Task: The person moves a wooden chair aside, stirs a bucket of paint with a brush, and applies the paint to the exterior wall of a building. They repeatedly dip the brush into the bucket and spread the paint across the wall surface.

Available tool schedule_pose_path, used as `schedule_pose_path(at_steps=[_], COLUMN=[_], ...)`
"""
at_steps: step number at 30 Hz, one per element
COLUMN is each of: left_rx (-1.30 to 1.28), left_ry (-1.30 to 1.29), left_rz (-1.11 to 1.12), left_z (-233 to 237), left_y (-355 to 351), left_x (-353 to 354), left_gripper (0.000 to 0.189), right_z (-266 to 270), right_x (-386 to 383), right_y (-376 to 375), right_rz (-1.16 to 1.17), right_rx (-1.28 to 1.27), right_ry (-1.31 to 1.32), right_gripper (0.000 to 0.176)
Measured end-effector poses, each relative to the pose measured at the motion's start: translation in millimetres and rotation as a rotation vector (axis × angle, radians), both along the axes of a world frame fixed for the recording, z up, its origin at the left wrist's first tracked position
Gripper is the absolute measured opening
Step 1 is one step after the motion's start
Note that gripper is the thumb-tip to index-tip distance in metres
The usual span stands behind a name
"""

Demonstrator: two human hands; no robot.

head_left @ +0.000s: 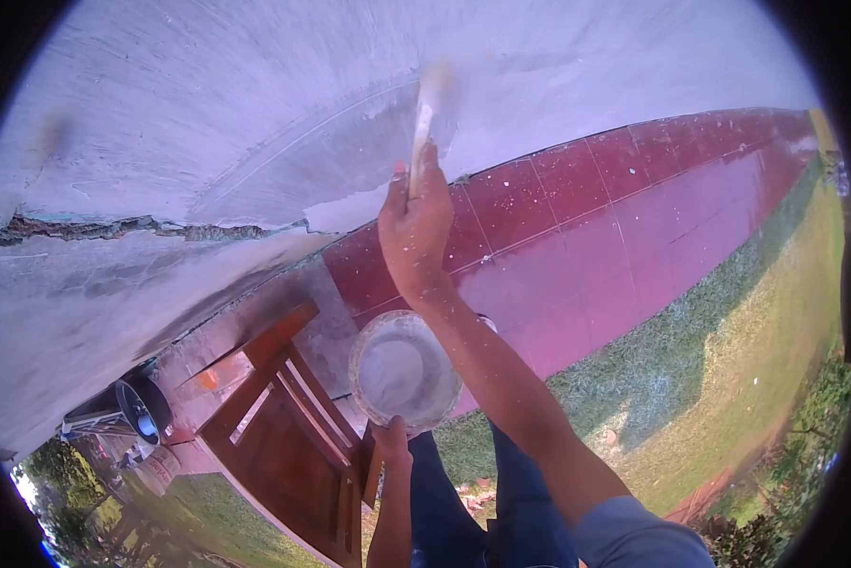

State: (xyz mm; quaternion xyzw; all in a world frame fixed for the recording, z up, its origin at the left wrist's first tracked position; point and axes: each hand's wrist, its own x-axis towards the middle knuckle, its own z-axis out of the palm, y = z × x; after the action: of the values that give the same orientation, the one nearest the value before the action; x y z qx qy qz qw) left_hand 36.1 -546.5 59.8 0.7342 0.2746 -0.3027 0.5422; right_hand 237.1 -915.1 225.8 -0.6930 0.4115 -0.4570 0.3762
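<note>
My right hand (418, 222) is closed around the pale handle of a brush (424, 118), raised against the whitish wall (255, 104). The brush's head is blurred near the wall's surface. Damp-looking grey paint surrounds it. Lower down, my left hand (390, 441) grips the near rim of a round bucket (405, 369). Whitish material lies inside the bucket, and its outside is stained. My right forearm passes over the bucket's right edge.
A brown wooden chair (288, 454) stands left of my legs. Red tiles (577, 180) spotted with white run along the wall, beside grass (672, 379). A black bucket (143, 409) is at the lower left. A jagged crack (132, 227) crosses the wall.
</note>
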Motion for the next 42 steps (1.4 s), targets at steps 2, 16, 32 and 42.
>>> schedule_pose_path(at_steps=[2,16,32,42], left_rx=[0.007,-0.014,-0.013,0.043], left_ry=[-0.015,-0.018,0.093,0.144], left_rz=[-0.022,0.038,-0.015,-0.049], left_z=[1.1,19.3,44.3,60.9], left_y=[3.2,-12.7,-90.6,-128.3], left_x=[0.7,17.9,-20.2,-28.9], left_gripper=[0.068,0.074,0.073,0.079], right_z=[11.4,14.1,-49.3,-9.2], right_x=[20.1,-38.8,-246.6,-63.5], right_y=[69.8,-86.4,-457.2,-44.4], right_rz=[0.197,0.757,-0.322,0.533], right_rx=[0.198,0.109,-0.071,0.319], right_ry=[-0.025,-0.003,-0.006,-0.108], right_gripper=[0.047,0.037,0.037,0.060])
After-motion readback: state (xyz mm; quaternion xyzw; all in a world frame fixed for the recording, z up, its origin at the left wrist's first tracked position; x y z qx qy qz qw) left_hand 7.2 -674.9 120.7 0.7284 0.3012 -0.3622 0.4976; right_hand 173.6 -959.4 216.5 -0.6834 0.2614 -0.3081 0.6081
